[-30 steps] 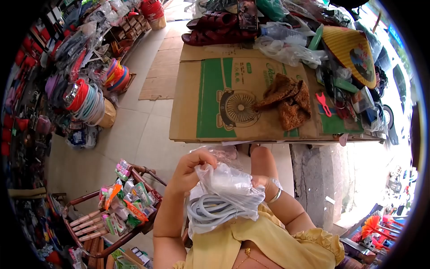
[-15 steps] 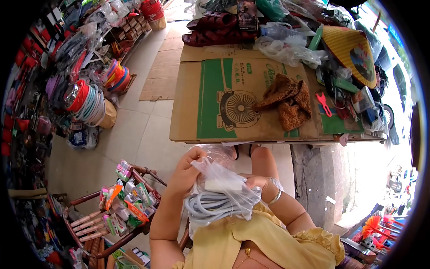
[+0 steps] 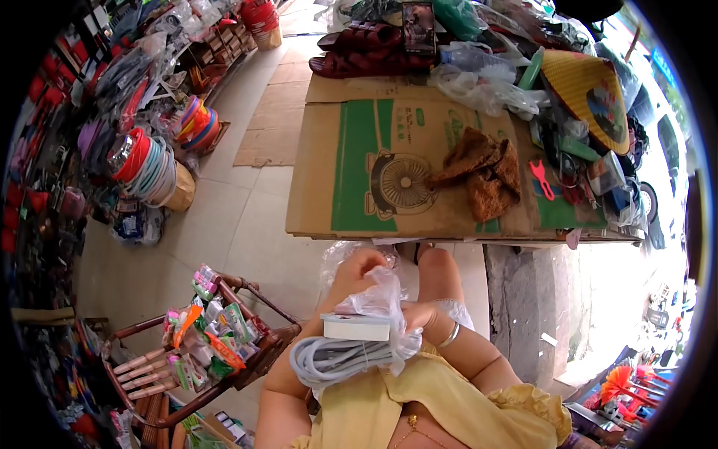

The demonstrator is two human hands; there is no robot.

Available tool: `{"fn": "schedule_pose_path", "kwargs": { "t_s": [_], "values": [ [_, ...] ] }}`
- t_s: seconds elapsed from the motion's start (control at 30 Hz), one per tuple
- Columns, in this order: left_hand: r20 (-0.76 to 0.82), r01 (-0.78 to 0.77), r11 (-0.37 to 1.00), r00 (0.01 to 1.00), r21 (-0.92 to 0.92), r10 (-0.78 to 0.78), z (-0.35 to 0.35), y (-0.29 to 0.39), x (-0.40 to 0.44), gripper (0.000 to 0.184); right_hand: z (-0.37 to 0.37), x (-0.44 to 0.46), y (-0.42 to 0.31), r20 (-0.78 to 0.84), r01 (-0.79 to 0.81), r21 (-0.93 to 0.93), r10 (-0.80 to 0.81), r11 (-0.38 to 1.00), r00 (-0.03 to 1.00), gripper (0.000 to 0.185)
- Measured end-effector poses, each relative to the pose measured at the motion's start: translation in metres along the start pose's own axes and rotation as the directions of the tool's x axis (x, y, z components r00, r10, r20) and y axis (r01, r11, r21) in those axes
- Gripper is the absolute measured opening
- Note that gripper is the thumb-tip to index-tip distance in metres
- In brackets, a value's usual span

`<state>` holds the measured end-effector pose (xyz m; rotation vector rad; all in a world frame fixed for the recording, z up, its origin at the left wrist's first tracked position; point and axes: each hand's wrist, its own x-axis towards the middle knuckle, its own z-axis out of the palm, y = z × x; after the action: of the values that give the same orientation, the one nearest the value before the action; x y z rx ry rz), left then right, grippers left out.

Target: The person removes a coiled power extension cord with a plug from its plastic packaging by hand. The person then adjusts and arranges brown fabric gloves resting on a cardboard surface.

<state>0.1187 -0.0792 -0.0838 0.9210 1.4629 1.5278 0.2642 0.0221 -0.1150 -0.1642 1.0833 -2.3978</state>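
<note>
Bare fingers work at a thin, clear plastic bag (image 3: 384, 293) above the lap of a person in a yellow button-front top (image 3: 355, 408). The left grip (image 3: 357, 271) is curled closed on the bag's gathered upper edge. The right grip (image 3: 425, 320), a silver-coloured bangle (image 3: 451, 334) at its wrist, touches the film from the other side; bunched plastic covers its fingertips, so how tightly it is closed cannot be told. Below and between the two grips sits a coil of pale grey cable (image 3: 320, 364), a white rectangular block (image 3: 350, 329) resting on top.

The coil looks bendy yet springy, likely of modest weight; the block looks rigid, and the film soft, slippery and easily torn. The surest hold would be from underneath, coil and block together, rather than by the film, whose loose folds drape in the way beside the block.

Just beyond the left grip hangs another crumpled clear wrapper (image 3: 336, 260). Ahead of both grips, the counter topped with printed brown-and-green cardboard (image 3: 314, 179) limits forward reach and bears a rumpled brown cloth (image 3: 490, 179) and a red-pink forked plastic tool (image 3: 540, 181). Left of the left grip, a reddish-brown wooden frame (image 3: 271, 353) laden with colourful small packets (image 3: 213, 340) crowds the forearm.
</note>
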Motion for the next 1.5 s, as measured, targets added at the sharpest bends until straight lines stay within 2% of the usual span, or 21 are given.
{"fn": "schedule_pose_path", "kwargs": {
  "t_s": [0.03,0.13,0.17,0.2,0.27,0.43,0.5,0.6,0.63,0.7,0.77,0.87,0.93,1.0,1.07,1.13,1.2,1.27,1.4,1.43,1.5],
  "values": [
    [-0.065,0.029,0.995,0.997,-0.096,-0.035,-0.008,-0.009,-0.004,0.031,0.004,0.0,-0.002,0.002,0.143,0.015,-0.143,0.99,0.99,0.09],
    [-0.366,0.139,0.982,0.914,-0.129,-0.177,-0.038,-0.014,-0.035,0.042,0.007,-0.019,-0.015,-0.153,0.138,0.014,-0.134,0.99,0.979,0.089],
    [-0.446,0.016,0.999,0.895,-0.03,-0.028,-0.047,-0.038,-0.051,0.043,0.011,-0.02,-0.025,-0.163,0.207,-0.058,-0.214,0.977,0.963,0.085],
    [-0.405,-0.004,0.966,0.908,-0.26,-0.105,-0.049,-0.043,-0.069,0.044,0.016,-0.019,-0.031,-0.166,0.209,-0.056,-0.215,0.976,0.962,0.085],
    [-0.318,-0.014,0.766,0.914,-0.643,-0.25,-0.036,-0.037,-0.098,0.046,0.024,-0.016,-0.039,-0.268,0.293,-0.084,-0.305,0.952,0.914,0.081],
    [-0.449,-0.357,0.526,0.892,-0.772,-0.055,0.023,0.02,-0.098,0.064,0.037,-0.003,-0.042,-0.244,0.233,-0.298,-0.31,0.925,0.919,0.078],
    [-0.352,-0.324,0.177,0.923,-0.929,-0.154,0.022,0.012,-0.101,0.086,0.043,0.003,-0.041,-0.282,0.283,-0.286,-0.363,0.915,0.888,0.078],
    [-0.232,-0.223,0.175,0.972,-0.959,-0.031,0.034,0.005,-0.102,0.071,0.056,0.015,-0.043,-0.343,0.381,-0.322,-0.482,0.867,0.806,0.073],
    [-0.233,-0.224,0.17,0.972,-0.959,-0.031,0.035,0.007,-0.104,0.071,0.058,0.016,-0.046,-0.251,0.327,-0.573,-0.54,0.752,0.803,0.069],
    [-0.208,-0.138,0.511,0.975,-0.848,-0.083,0.033,0.015,-0.107,0.073,0.059,0.025,-0.052,0.006,0.279,-0.911,-0.667,0.303,0.745,0.058],
    [-0.201,-0.017,0.78,0.97,-0.625,-0.14,0.03,0.021,-0.108,0.076,0.067,0.022,-0.05,-0.018,0.217,-0.926,-0.61,0.31,0.792,0.057],
    [-0.297,-0.254,0.596,0.955,-0.762,0.027,0.018,0.007,-0.096,0.074,0.074,0.026,-0.045,-0.042,0.206,-0.933,-0.656,0.296,0.753,0.053],
    [-0.372,-0.311,0.687,0.926,-0.657,0.064,0.007,0.002,-0.094,0.078,0.074,0.026,-0.038,-0.112,0.236,-0.878,-0.658,0.416,0.745,0.053],
    [-0.518,-0.451,0.614,0.852,-0.647,0.08,-0.001,0.0,-0.092,0.075,0.072,0.026,-0.03,-0.124,0.246,-0.876,-0.687,0.415,0.716,0.051],
    [-0.581,-0.461,0.748,0.804,-0.477,0.125,-0.013,0.003,-0.094,0.069,0.072,0.022,-0.027,-0.136,0.255,-0.874,-0.714,0.413,0.687,0.05],
    [-0.424,-0.485,0.32,0.872,-0.814,0.243,-0.028,-0.002,-0.092,0.064,0.078,0.009,-0.033,-0.294,0.302,-0.699,-0.645,0.648,0.705,0.045],
    [-0.446,-0.495,0.221,0.863,-0.84,0.239,-0.041,-0.002,-0.093,0.063,0.085,-0.008,-0.046,-0.413,0.315,-0.495,-0.538,0.81,0.735,0.042],
    [-0.487,-0.518,0.091,0.841,-0.85,0.235,-0.06,-0.003,-0.095,0.062,0.077,-0.033,-0.047,-0.272,0.15,-0.848,-0.659,0.509,0.701,0.047],
    [-0.547,-0.553,0.083,0.832,-0.829,0.09,-0.081,0.004,-0.104,0.05,0.056,-0.089,-0.098,-0.351,-0.181,-0.936,-0.847,0.303,0.4,0.053],
    [-0.506,-0.509,0.047,0.86,-0.859,0.069,-0.084,0.007,-0.108,0.048,0.053,-0.095,-0.119,-0.584,0.02,-0.807,-0.803,0.59,0.117,0.048],
    [-0.49,-0.492,0.015,0.87,-0.871,0.062,-0.092,0.002,-0.114,0.048,0.036,-0.124,-0.171,-0.478,-0.208,-0.853,-0.876,0.479,-0.056,0.029]
  ]
}}
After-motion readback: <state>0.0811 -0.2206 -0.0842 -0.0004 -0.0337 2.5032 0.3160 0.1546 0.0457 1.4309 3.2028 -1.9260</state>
